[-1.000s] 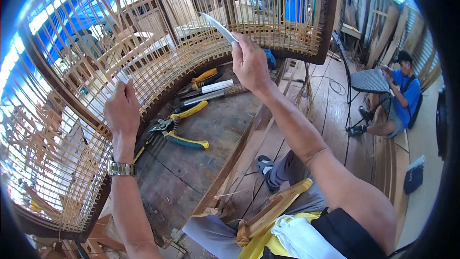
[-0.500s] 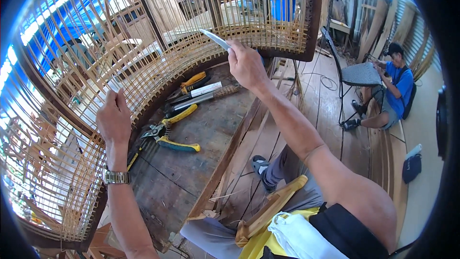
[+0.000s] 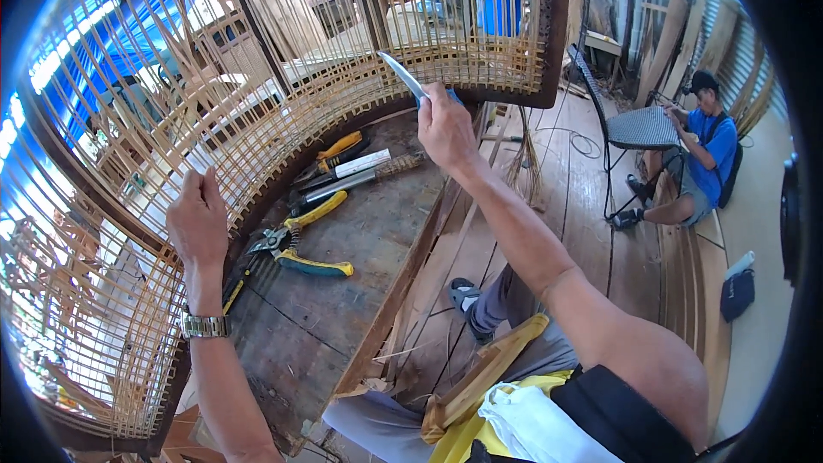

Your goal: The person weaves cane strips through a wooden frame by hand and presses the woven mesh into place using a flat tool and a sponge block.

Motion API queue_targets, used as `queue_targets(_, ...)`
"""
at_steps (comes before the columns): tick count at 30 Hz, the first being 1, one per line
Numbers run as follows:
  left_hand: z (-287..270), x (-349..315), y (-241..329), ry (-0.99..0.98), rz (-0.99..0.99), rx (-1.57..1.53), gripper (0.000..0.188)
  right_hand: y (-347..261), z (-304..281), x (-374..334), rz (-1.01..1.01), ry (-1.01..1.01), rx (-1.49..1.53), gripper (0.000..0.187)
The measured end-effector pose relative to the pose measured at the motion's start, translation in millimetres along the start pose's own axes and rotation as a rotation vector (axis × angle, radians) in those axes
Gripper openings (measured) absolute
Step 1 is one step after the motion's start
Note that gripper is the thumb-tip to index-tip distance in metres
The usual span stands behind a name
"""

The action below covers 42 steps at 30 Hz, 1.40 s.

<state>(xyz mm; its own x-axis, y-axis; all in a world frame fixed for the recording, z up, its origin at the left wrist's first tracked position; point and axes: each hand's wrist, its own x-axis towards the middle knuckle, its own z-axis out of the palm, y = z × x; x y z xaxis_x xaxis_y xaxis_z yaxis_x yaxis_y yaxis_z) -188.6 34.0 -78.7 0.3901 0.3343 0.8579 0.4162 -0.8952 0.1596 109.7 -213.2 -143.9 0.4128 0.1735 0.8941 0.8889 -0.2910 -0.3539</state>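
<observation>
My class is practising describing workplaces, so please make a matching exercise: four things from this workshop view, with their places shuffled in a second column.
Things
1. wristwatch
2. pale pointed tool
3. yellow-and-green-handled cutters
4. blue bin

Places
A. seen through the cane frame
B. lying on the worktop
C. around the left wrist
D. held in the right hand

Pairs: 1-C, 2-D, 3-B, 4-A

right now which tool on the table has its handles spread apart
The yellow-handled pliers, open in a V; the other tools beyond show no such gap.
</observation>
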Motion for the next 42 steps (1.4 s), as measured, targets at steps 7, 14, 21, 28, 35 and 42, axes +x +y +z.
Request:
queue_targets(7, -1, -1, 0, 0.001, 0.007, -0.023, 0.034, -3, -8, -8, 0.028, -0.016, 0.017, 0.011)
queue_targets(14, -3, 0, 3, -0.036, -0.024, -0.065, 0.033, 2, -25, 7, -0.008, -0.016, 0.002, 0.013)
queue_targets(21, -6, -1, 3, -0.053, -0.023, -0.049, 0.034, 8, -30, 14, 0.043, -0.018, -0.06, 0.012)
queue_targets(28, -7, -1, 3, -0.059, -0.05, -0.071, 0.033, 15, -28, 11, 0.028, 0.011, -0.019, 0.014)
queue_targets(35, -5, -1, 1, -0.049, -0.058, -0.027, 0.032, 0, -33, -3, 0.056, 0.0, 0.026, 0.014)
queue_targets(42, -2, -3, 0, -0.037, -0.091, -0.072, 0.034, -37, -6, -4, -0.044, -0.123, 0.143, 0.014)
